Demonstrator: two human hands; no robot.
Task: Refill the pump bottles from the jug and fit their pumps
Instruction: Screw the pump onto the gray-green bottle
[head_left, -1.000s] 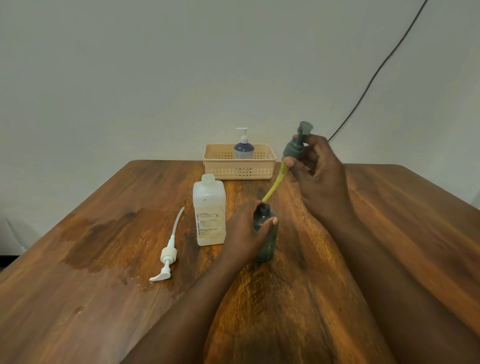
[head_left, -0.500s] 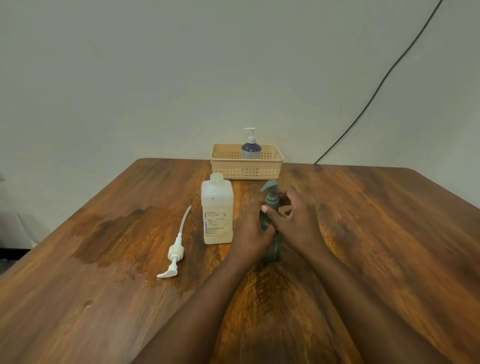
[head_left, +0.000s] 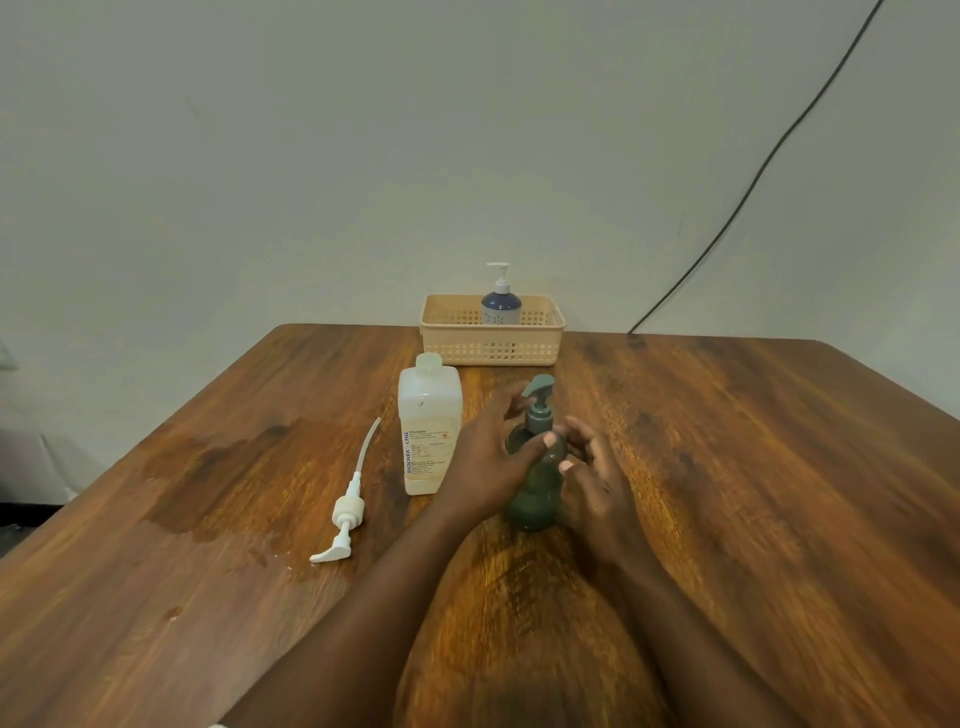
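A dark green pump bottle (head_left: 535, 499) stands upright on the wooden table (head_left: 753, 493) with its grey-green pump (head_left: 539, 400) seated in the neck. My left hand (head_left: 488, 457) wraps the bottle's shoulder from the left. On the bottle's right side my right hand (head_left: 597, 478) sits with fingers spread, just off the neck. The translucent white jug (head_left: 429, 431) stands uncapped right beside my left hand. Left of the jug lies a loose white pump (head_left: 348, 512) with its long tube pointing away.
A beige slotted basket (head_left: 492, 343) at the table's far edge holds a blue pump bottle (head_left: 501, 304) with a white pump. A wet patch (head_left: 223, 467) darkens the table's left part. A black cable (head_left: 737, 208) runs down the wall at right.
My right hand brought the green pump down from the air and seated its tube and collar in the bottle, then its fingers opened off the neck. My left hand stayed on the bottle.
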